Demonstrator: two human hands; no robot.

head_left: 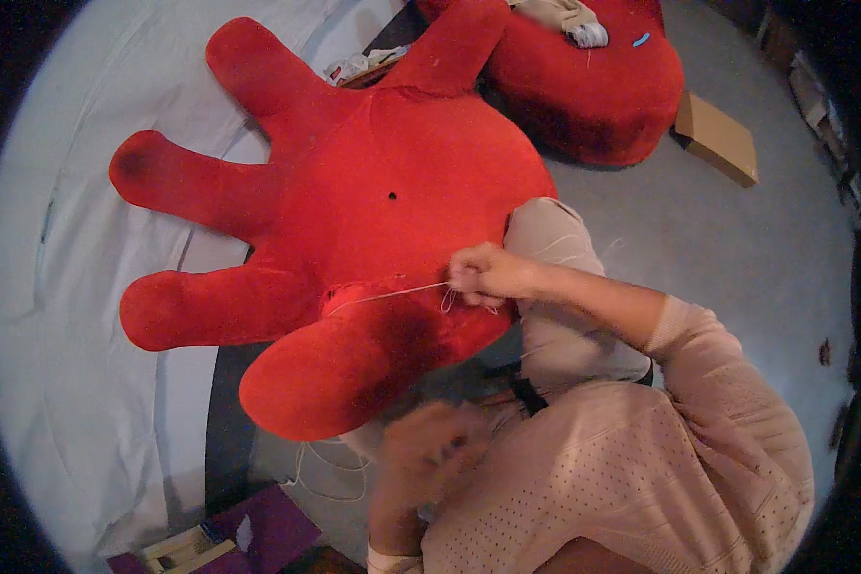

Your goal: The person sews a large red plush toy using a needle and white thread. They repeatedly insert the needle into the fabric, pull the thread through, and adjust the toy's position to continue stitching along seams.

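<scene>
A large red hand-shaped cushion (421, 182) with stuffed fingers lies in front of me, partly against my knee. A pale thread (392, 294) runs taut from a seam at the base of its nearest finger to my right hand (488, 275). My right hand is closed on the thread, and a loose loop hangs below the fingers. Low in front of my body, beside the cushion's nearest finger, is my left hand (435, 448). Motion smears its fingers, so what it holds, if anything, cannot be made out.
Another red stuffed piece (584, 86) stands at the back, with pale cloth on it. A cardboard box (717, 140) sits on the grey floor to its right. White sheeting (77, 335) covers the left side. A purple box (273, 526) lies at the lower left, near loose cord (340, 499).
</scene>
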